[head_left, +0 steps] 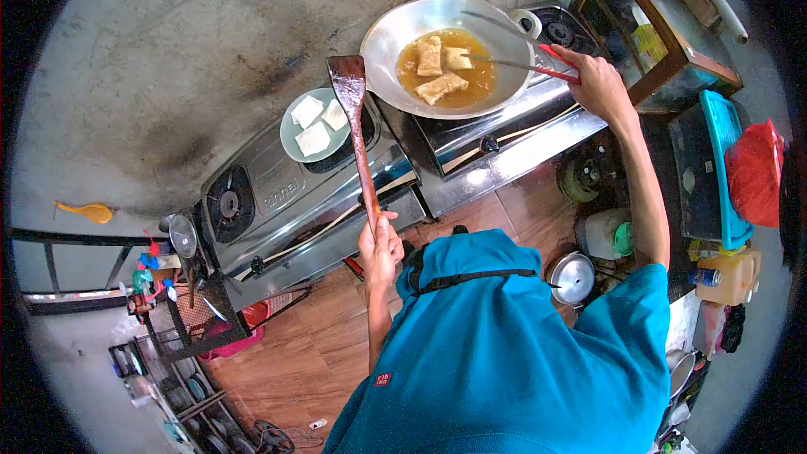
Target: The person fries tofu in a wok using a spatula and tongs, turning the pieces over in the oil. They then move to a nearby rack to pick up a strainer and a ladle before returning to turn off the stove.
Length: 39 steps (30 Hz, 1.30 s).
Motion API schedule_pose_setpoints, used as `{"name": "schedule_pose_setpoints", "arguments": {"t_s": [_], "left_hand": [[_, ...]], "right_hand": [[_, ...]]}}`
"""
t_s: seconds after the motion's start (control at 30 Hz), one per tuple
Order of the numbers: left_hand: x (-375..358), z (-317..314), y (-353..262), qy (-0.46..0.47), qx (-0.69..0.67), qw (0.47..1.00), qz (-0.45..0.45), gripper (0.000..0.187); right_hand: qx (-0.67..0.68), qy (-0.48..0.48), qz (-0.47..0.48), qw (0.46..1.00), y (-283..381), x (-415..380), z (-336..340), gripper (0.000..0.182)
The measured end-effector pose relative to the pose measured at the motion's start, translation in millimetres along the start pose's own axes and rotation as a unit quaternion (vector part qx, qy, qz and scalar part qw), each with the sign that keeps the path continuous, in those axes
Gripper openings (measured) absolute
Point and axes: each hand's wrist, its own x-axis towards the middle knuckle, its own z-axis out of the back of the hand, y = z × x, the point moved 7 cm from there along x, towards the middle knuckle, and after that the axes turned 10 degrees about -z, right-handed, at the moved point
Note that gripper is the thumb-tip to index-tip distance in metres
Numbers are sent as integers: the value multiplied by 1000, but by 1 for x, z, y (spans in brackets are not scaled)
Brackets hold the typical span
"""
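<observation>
My left hand (381, 248) is wrapped round the handle of a dark wooden spatula (346, 84), its wet, glossy blade raised beside the wok. My right hand (599, 86) grips metal tongs (521, 65) with red handles, their arms spread apart. One arm of the tongs reaches the right-hand piece of fried tofu (456, 58); the other passes above the far side of the wok (382, 50). Two more golden pieces lie in the bubbling oil (482, 84). On a pale green plate (292, 141) left of the spatula sit white tofu slabs (313, 139).
The wok rests on a gas stove (471, 139); a second stove (269, 210) carries the plate and a bare burner (229, 203). A wood-framed glass cabinet (672, 55) stands at right. A lidded pot (573, 278) is lower, near the floor. A dish rack (189, 387) stands at lower left.
</observation>
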Motion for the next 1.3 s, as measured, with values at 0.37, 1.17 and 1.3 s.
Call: {"name": "schedule_pose_setpoints", "arguments": {"t_s": [0.37,1.17,1.3], "left_hand": [[5,-9,0,26,-4,1000,-1,26],[7,2,1,15,6,1000,-13,27],[6,6,3,6,8,1000,-6,27]], "right_hand": [[21,14,-11,1000,4,-18,-45,61],[91,-93,-36,991,-22,6,-32,59],[63,-90,-40,993,-18,-5,-5,58]]}}
